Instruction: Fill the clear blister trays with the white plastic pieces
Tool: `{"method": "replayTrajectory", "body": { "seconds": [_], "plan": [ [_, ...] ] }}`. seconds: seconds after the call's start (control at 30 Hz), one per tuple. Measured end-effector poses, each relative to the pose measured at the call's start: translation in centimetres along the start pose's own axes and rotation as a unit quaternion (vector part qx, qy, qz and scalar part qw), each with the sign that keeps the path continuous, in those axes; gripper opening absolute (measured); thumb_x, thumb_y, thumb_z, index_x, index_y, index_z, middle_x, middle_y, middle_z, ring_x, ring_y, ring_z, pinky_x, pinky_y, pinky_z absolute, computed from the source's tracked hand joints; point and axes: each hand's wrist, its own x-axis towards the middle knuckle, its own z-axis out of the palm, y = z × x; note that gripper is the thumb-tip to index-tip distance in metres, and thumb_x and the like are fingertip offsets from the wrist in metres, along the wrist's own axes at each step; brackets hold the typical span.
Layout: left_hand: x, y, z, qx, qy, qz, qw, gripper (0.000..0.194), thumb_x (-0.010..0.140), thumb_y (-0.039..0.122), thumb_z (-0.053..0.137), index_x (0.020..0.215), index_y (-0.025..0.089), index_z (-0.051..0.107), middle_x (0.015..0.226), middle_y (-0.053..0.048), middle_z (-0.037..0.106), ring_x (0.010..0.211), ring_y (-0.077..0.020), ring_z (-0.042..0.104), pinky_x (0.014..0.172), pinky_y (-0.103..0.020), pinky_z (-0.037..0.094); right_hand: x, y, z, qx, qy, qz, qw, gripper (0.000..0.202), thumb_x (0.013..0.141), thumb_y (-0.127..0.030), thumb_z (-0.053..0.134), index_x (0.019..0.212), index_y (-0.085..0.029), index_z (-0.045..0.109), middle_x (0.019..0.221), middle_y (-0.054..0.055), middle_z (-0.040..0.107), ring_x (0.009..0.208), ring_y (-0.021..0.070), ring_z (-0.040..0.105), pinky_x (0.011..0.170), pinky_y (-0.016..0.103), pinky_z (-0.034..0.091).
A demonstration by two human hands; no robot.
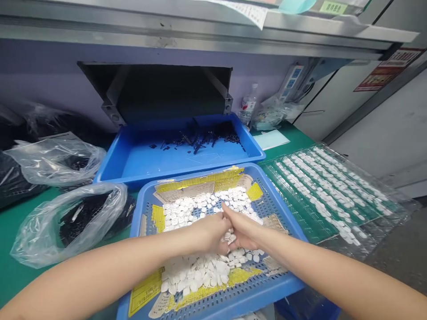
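Note:
My left hand (pixel 210 231) and my right hand (pixel 243 227) meet over the blue perforated basket (pixel 280 200). Their fingers curl together around a clump of small white rounded-square pieces (pixel 228 237), which shows between the palms. Many more loose white pieces (pixel 180 213) lie heaped in the basket under and around both hands. Worn yellow and brown tape (pixel 147 289) lines parts of the basket floor. Some left fingertips are hidden behind the right hand.
Behind the basket stands a blue tray (pixel 140 155) with scattered black parts (pixel 196 140). Open plastic bags (pixel 36 235) of black parts are at left. Rows of white pieces (pixel 320 191) lie on clear sheeting at right. A bottle (pixel 248 106) stands at the back.

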Motion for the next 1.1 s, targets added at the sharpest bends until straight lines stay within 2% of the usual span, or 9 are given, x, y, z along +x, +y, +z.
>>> {"method": "replayTrajectory", "body": {
  "seconds": [0.1, 0.2, 0.3, 0.4, 0.47, 0.6, 0.9, 1.0, 1.1],
  "plan": [
    [-0.4, 0.6, -2.9, -0.033, 0.079, -0.003, 0.996, 0.03, 0.066, 0.024, 0.045, 0.093, 0.015, 0.052, 0.073, -0.005, 0.056, 0.061, -0.0158, 0.047, 0.052, -0.025, 0.034, -0.5, -1.3, -0.7, 0.117, -0.065, -0.036, 0.99, 0.038, 0.078, -0.052, 0.031, 0.076, -0.018, 0.047, 0.05, -0.003, 0.046, 0.043, 0.011, 0.048, 0.045, 0.03, 0.045],
    [-0.8, 0.7, -5.2, -0.083, 0.139, -0.053, 0.985, 0.027, 0.066, 0.024, 0.044, 0.092, 0.018, 0.051, 0.075, -0.002, 0.056, 0.061, -0.0135, 0.046, 0.052, -0.023, 0.031, -1.1, -2.1, -1.4, 0.167, -0.134, -0.054, 0.975, 0.037, 0.078, -0.051, 0.034, 0.071, -0.016, 0.047, 0.05, -0.003, 0.046, 0.043, 0.0094, 0.047, 0.049, 0.029, 0.045],
    [-1.0, 0.5, -6.3, -0.174, 0.141, -0.125, 0.967, 0.022, 0.066, 0.028, 0.046, 0.086, 0.019, 0.05, 0.066, 0.002, 0.05, 0.051, -0.0092, 0.04, 0.045, -0.02, 0.028, -1.7, -2.3, -1.7, 0.164, -0.143, -0.059, 0.974, 0.036, 0.08, -0.046, 0.034, 0.073, -0.015, 0.05, 0.053, 0.001, 0.051, 0.048, 0.0113, 0.052, 0.051, 0.028, 0.046],
    [-0.9, 0.4, -6.5, -0.323, 0.098, -0.174, 0.925, 0.017, 0.068, 0.031, 0.046, 0.081, 0.02, 0.048, 0.057, 0.006, 0.041, 0.04, -0.0051, 0.03, 0.035, -0.018, 0.021, -2.1, -2.5, -1.7, 0.16, -0.14, -0.075, 0.974, 0.038, 0.082, -0.043, 0.03, 0.079, -0.013, 0.052, 0.061, 0.005, 0.057, 0.054, 0.0133, 0.057, 0.054, 0.03, 0.047],
    [-0.8, 0.4, -6.5, -0.401, 0.078, -0.188, 0.893, 0.015, 0.067, 0.03, 0.046, 0.078, 0.02, 0.046, 0.057, 0.006, 0.041, 0.039, -0.0044, 0.031, 0.032, -0.016, 0.019, -2.3, -2.6, -1.6, 0.16, -0.135, -0.085, 0.974, 0.039, 0.082, -0.043, 0.029, 0.083, -0.012, 0.052, 0.064, 0.007, 0.059, 0.059, 0.0148, 0.059, 0.057, 0.031, 0.048],
    [-0.6, 0.2, -6.5, -0.488, 0.052, -0.166, 0.855, 0.011, 0.067, 0.026, 0.046, 0.074, 0.019, 0.042, 0.055, 0.006, 0.042, 0.038, -0.0041, 0.035, 0.03, -0.015, 0.022, -2.5, -2.6, -1.7, 0.165, -0.116, -0.097, 0.975, 0.04, 0.081, -0.043, 0.031, 0.086, -0.009, 0.052, 0.066, 0.01, 0.062, 0.066, 0.0184, 0.062, 0.062, 0.033, 0.048],
    [-0.5, -0.1, -6.3, -0.513, 0.043, -0.148, 0.845, 0.014, 0.068, 0.024, 0.048, 0.08, 0.019, 0.043, 0.059, 0.004, 0.043, 0.041, -0.0047, 0.039, 0.03, -0.015, 0.027, -2.5, -2.6, -1.9, 0.16, -0.082, -0.136, 0.974, 0.038, 0.081, -0.041, 0.033, 0.08, -0.01, 0.054, 0.068, 0.011, 0.064, 0.067, 0.0198, 0.062, 0.067, 0.036, 0.048],
    [-0.5, -0.1, -6.3, -0.515, 0.059, -0.161, 0.84, 0.014, 0.068, 0.024, 0.048, 0.081, 0.019, 0.044, 0.061, 0.004, 0.041, 0.043, -0.0048, 0.038, 0.031, -0.015, 0.026, -2.4, -2.5, -2.0, 0.147, -0.073, -0.151, 0.975, 0.039, 0.08, -0.042, 0.035, 0.076, -0.01, 0.057, 0.062, 0.008, 0.063, 0.058, 0.0162, 0.061, 0.056, 0.029, 0.048],
    [-0.4, -0.3, -6.3, -0.523, 0.066, -0.165, 0.834, 0.013, 0.068, 0.024, 0.05, 0.078, 0.019, 0.044, 0.068, 0.004, 0.041, 0.046, -0.0045, 0.039, 0.033, -0.016, 0.024, -2.4, -2.4, -2.1, 0.144, -0.052, -0.17, 0.973, 0.035, 0.077, -0.042, 0.042, 0.063, -0.013, 0.055, 0.044, -0.001, 0.05, 0.038, 0.0074, 0.047, 0.039, 0.019, 0.039]
  ]
}}
